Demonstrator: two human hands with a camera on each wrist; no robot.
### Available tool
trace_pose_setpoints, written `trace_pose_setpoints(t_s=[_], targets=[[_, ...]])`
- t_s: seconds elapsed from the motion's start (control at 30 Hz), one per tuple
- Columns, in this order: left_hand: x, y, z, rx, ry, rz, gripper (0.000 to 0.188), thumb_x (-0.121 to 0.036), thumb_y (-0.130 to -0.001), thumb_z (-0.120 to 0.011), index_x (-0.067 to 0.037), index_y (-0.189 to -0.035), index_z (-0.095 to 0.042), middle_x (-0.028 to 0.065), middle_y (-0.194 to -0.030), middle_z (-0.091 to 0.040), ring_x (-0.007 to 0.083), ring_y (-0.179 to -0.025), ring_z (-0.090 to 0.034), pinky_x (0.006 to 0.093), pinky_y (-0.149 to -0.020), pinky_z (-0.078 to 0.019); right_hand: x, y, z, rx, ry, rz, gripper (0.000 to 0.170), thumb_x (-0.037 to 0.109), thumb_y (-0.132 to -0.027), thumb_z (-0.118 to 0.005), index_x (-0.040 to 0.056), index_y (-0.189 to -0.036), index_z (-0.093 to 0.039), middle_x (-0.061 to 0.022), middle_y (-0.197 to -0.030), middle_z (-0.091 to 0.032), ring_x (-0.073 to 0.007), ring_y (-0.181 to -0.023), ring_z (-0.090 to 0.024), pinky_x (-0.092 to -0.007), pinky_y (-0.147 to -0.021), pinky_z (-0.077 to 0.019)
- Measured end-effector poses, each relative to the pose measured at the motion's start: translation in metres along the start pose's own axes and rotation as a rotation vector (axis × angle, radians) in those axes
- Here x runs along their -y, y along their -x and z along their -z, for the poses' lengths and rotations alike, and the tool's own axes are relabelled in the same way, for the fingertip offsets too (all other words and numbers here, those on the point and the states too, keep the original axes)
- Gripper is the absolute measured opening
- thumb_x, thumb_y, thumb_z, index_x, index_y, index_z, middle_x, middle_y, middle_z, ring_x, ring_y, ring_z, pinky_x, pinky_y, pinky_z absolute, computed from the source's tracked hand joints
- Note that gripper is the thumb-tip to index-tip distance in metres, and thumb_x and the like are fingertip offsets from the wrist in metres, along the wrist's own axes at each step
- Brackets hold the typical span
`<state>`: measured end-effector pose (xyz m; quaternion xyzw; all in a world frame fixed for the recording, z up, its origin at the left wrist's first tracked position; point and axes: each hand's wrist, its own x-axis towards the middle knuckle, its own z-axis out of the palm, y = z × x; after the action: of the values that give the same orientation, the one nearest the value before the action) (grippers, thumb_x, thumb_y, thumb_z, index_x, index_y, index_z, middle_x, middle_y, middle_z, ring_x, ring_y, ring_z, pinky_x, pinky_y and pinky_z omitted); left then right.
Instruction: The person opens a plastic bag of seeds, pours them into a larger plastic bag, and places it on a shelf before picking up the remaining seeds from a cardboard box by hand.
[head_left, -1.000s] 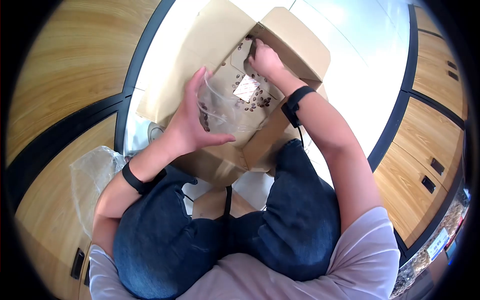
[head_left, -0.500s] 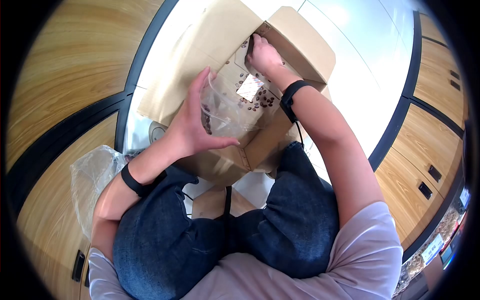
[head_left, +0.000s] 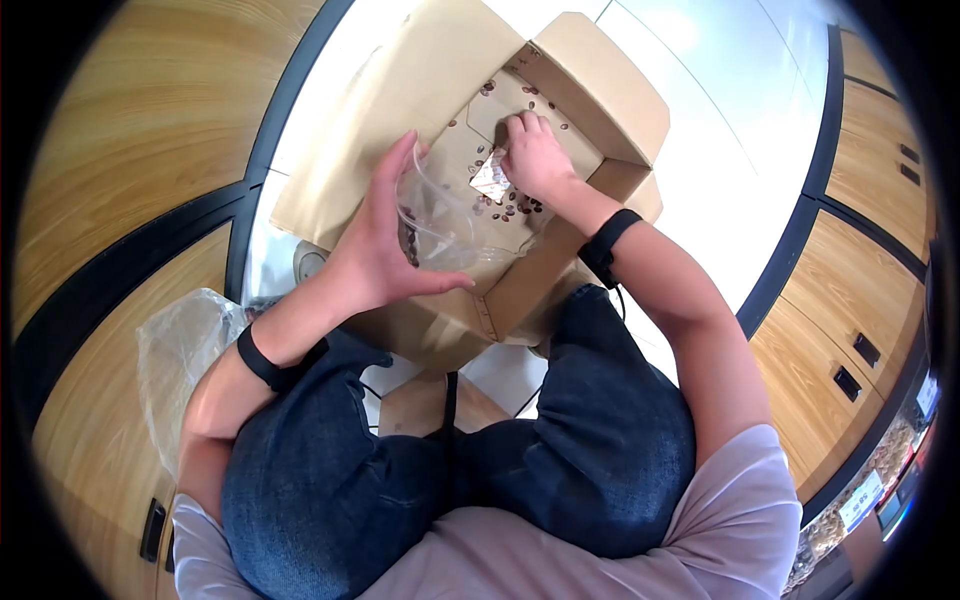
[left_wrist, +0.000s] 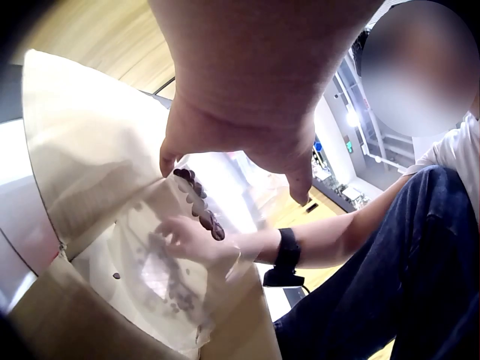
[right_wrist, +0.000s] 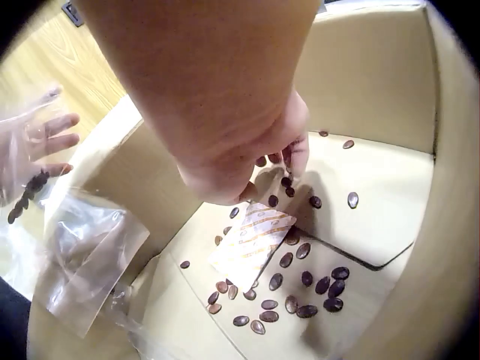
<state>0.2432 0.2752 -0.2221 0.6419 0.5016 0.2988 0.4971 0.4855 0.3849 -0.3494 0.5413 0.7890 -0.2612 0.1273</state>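
Note:
My left hand (head_left: pixel 378 250) has its thumb and fingers spread wide, with a clear plastic bag (head_left: pixel 440 215) stretched across them above the box. Dark seeds (right_wrist: pixel 28 196) lie in a line inside the bag. Deep in the cardboard box (head_left: pixel 575 97) is my right hand (head_left: pixel 538 160), fingers curled downward. In the right wrist view several brown seeds show between its thumb and fingertips. Flat, oval melon seeds (right_wrist: pixel 303 250) are scattered over the box floor. A white printed packet (right_wrist: pixel 251 240) lies beside the right thumb.
Wooden cabinets (head_left: pixel 125 90) stand on both sides. Another clear plastic bag (head_left: pixel 185 345) sits beside my left forearm. The box's flaps (head_left: pixel 400 110) are folded outward, and its near end is between my knees (head_left: pixel 600 380). Pale floor tiles (head_left: pixel 715 120) lie beyond.
My right hand has moved from the far corner of the box back toward the middle, close to the printed packet. My left hand and the bag stay nearly in place.

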Motion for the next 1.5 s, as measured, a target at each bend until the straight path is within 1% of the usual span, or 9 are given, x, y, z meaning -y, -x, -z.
trace_pose_setpoints(t_s=[0.07, 0.2, 0.6, 0.67, 0.73, 0.97, 1.03, 1.27, 1.5], targets=[[-0.002, -0.001, -0.003, 0.002, 0.005, -0.007, 0.142, -0.025, -0.057, -0.099, -0.01, -0.159, -0.001, 0.0271, -0.156, -0.028, 0.0365, -0.148, -0.03, 0.0479, -0.119, -0.0304, -0.004, -0.006, -0.004, -0.244, -0.021, 0.254, 0.057, 0.012, -0.083, -0.067, -0.0027, -0.134, -0.047, -0.0217, -0.139, -0.048, -0.0369, -0.133, -0.045, -0.0432, -0.112, -0.0397], [-0.008, -0.003, -0.002, 0.032, -0.001, 0.028, 0.14, -0.029, -0.058, -0.099, -0.006, -0.158, -0.003, 0.0274, -0.156, -0.028, 0.0379, -0.147, -0.03, 0.0468, -0.119, -0.0309, -0.014, -0.045, -0.001, -0.266, 0.291, 0.389, 0.062, 0.013, -0.086, -0.062, 0.0003, -0.144, -0.043, -0.0171, -0.148, -0.044, -0.0316, -0.141, -0.039, -0.0424, -0.116, -0.0351], [-0.003, 0.001, 0.004, -0.008, 0.013, 0.013, 0.138, -0.036, -0.059, -0.098, -0.001, -0.157, -0.007, 0.0284, -0.155, -0.028, 0.0392, -0.146, -0.031, 0.0453, -0.119, -0.0314, -0.03, -0.034, 0.007, -0.204, 0.362, 0.448, 0.048, 0.013, -0.09, -0.055, -0.002, -0.136, -0.05, -0.0178, -0.137, -0.052, -0.0324, -0.135, -0.046, -0.0403, -0.114, -0.0376], [0.001, 0.001, 0.006, -0.03, 0.026, 0.009, 0.138, -0.036, -0.058, -0.098, -0.001, -0.157, -0.008, 0.0283, -0.155, -0.028, 0.0393, -0.146, -0.032, 0.0455, -0.119, -0.0311, -0.02, -0.014, 0.015, 0.031, 0.311, 0.182, 0.044, 0.013, -0.089, -0.057, -0.0022, -0.131, -0.053, -0.0178, -0.133, -0.054, -0.0327, -0.13, -0.05, -0.0409, -0.111, -0.0412], [0.0, 0.001, 0.005, -0.025, 0.024, 0.023, 0.139, -0.038, -0.058, -0.098, -0.002, -0.157, -0.008, 0.0282, -0.155, -0.028, 0.0397, -0.146, -0.031, 0.0458, -0.118, -0.0314, -0.011, -0.004, 0.015, -0.034, 0.261, 0.163, 0.039, 0.012, -0.089, -0.055, -0.0008, -0.126, -0.056, -0.0168, -0.131, -0.055, -0.0316, -0.127, -0.052, -0.0402, -0.108, -0.0442], [-0.008, -0.004, 0.003, 0.028, 0.035, 0.042, 0.139, -0.033, -0.059, -0.098, -0.004, -0.157, -0.005, 0.0292, -0.156, -0.028, 0.0396, -0.147, -0.031, 0.0461, -0.117, -0.0335, 0.017, -0.024, -0.004, -0.06, 0.248, 0.614, 0.045, 0.01, -0.09, -0.052, 0.0036, -0.135, -0.055, -0.0108, -0.135, -0.055, -0.0269, -0.123, -0.055, -0.0382, -0.105, -0.0451], [-0.008, -0.003, 0.003, 0.02, 0.001, 0.026, 0.139, -0.029, -0.06, -0.099, -0.005, -0.157, -0.003, 0.0294, -0.156, -0.028, 0.0398, -0.147, -0.03, 0.0461, -0.117, -0.0334, 0.019, -0.03, -0.017, -0.28, 0.348, 0.748, 0.03, 0.014, -0.093, -0.052, 0.0025, -0.118, -0.063, -0.0073, -0.118, -0.061, -0.0219, -0.109, -0.059, -0.0353, -0.096, -0.0488], [-0.01, -0.004, 0.005, 0.028, 0.003, 0.022, 0.14, -0.028, -0.06, -0.099, -0.006, -0.158, -0.001, 0.0301, -0.156, -0.027, 0.0397, -0.148, -0.029, 0.046, -0.118, -0.0323, 0.01, -0.037, -0.032, -0.345, 0.376, 0.808, 0.026, 0.015, -0.092, -0.053, 0.0027, -0.111, -0.065, -0.0062, -0.112, -0.061, -0.0213, -0.108, -0.058, -0.0335, -0.095, -0.0489], [-0.007, 0.0, 0.006, 0.002, 0.026, 0.011, 0.14, -0.028, -0.059, -0.099, -0.008, -0.158, -0.001, 0.0288, -0.157, -0.027, 0.0389, -0.148, -0.028, 0.0458, -0.117, -0.0343, -0.011, -0.014, -0.027, -0.112, 0.179, 0.795, 0.024, 0.016, -0.09, -0.056, 0.0069, -0.111, -0.066, -0.0045, -0.113, -0.061, -0.0227, -0.112, -0.056, -0.0348, -0.1, -0.0464]])
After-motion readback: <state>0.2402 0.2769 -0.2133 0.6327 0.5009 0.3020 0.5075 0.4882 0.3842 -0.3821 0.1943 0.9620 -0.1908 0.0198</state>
